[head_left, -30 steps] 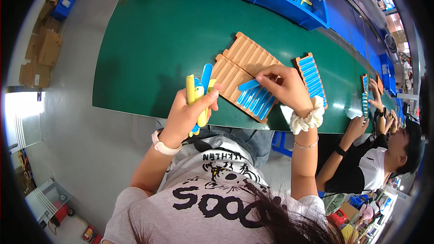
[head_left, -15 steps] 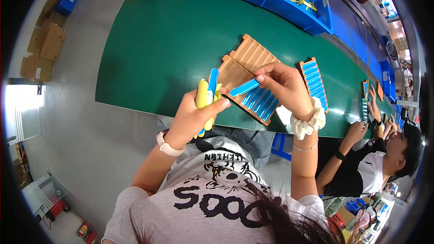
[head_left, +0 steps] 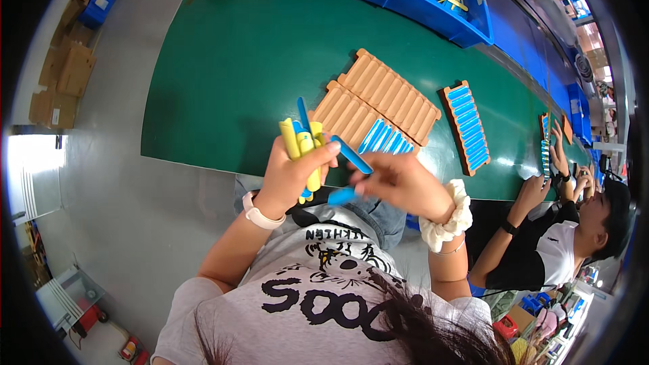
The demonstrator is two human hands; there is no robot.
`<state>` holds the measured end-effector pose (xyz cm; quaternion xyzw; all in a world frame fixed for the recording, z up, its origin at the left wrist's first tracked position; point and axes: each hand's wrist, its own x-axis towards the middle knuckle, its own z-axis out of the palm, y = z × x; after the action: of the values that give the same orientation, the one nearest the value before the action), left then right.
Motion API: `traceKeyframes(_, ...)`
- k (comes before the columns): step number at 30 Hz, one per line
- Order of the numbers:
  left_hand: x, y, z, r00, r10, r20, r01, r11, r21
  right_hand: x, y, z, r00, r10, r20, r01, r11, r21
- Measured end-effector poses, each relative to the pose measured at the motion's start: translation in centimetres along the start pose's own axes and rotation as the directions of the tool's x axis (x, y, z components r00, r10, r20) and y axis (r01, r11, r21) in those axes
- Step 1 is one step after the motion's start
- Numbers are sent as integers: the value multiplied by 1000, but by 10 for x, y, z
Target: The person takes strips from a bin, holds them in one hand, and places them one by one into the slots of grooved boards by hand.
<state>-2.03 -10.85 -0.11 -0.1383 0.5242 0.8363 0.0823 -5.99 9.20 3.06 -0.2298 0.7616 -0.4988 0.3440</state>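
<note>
My left hand [head_left: 287, 172] is closing around a bundle of yellow and blue strips [head_left: 289, 138], and its thumb tip is pressing near the upper end of a single blue strip [head_left: 352, 155] that is slanting toward my right hand [head_left: 399, 182]. My right hand is blurring, its fingers bending in and seemingly pinching a smeared blue strip [head_left: 342, 196] just below that one; I am not managing to tell its exact grip. Just beyond both hands, a near brown tray [head_left: 338, 111] is lying on the green tabletop [head_left: 223, 81], blue pieces [head_left: 382, 136] filling its grooves nearest my right hand. A far brown tray [head_left: 392, 91] is touching it beyond, while a filled tray [head_left: 466, 128] is resting farther right of my right hand
</note>
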Motion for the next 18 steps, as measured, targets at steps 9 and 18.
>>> traceKeyframes(9,9,9,-19,998,27,-60,-42,962,-271,-17,12,41,642,-273,716,166,962,218)
traceKeyframes(18,8,8,-27,996,-8,-85,-22,939,-342,10,-15,-34,1000,10,3,-10,1000,-28)
